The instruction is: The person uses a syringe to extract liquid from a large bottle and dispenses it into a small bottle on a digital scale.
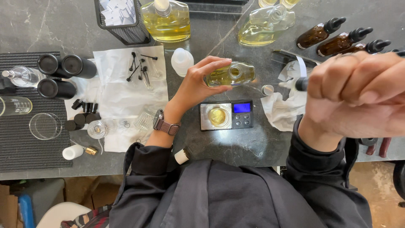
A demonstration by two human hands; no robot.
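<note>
Just one head-worn view, looking pretty much straight down onto the dark bench (253,147) from close up, near edge along the bottom, far edge cropped off up top, lap showing below.
</note>
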